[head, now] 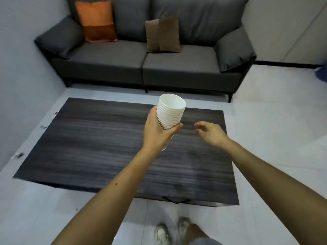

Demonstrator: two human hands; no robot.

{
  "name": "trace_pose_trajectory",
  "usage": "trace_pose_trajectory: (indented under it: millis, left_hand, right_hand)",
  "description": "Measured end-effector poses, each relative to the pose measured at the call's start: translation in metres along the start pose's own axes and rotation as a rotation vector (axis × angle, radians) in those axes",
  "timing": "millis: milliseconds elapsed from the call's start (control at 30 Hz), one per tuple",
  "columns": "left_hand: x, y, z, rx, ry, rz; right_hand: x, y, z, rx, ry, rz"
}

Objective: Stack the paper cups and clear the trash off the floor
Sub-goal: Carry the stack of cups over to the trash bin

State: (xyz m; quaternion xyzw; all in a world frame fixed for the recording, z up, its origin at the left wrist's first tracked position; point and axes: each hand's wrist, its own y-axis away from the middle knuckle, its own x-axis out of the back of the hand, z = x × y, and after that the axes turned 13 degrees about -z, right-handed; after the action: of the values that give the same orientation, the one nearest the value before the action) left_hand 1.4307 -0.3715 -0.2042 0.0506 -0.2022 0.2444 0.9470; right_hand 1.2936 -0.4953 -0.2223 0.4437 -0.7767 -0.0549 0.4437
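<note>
Head view took in a grey sofa (177,68), then a dark coffee table (88,147). Above the table, the left hand (157,133) gripped a tilted stack of paper cups (170,112). The right hand (211,132) hovered beside it (fingers loose, empty). Trash scraps (18,155) dotted the floor at left.

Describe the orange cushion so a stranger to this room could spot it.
Start at the grey sofa behind the wooden table. The orange cushion leans on the backrest at its left end. Unlike the brown cushions mid-sofa, it is orange with a darker lower band.
</note>
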Motion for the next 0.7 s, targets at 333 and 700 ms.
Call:
trace_pose_trajectory:
  millis: [333, 700]
  left_hand:
    - [-0.299, 0.063, 0.175, -0.251, 0.032, -0.651]
    - [-0.572, 0.324, 0.291, -0.584, -0.046, -1.457]
  right_hand:
    - [0.090, 0.263, 0.260, -0.460, -0.373, 0.568]
    - [-0.018, 0.617, 0.436, -1.068, -0.821, 1.044]
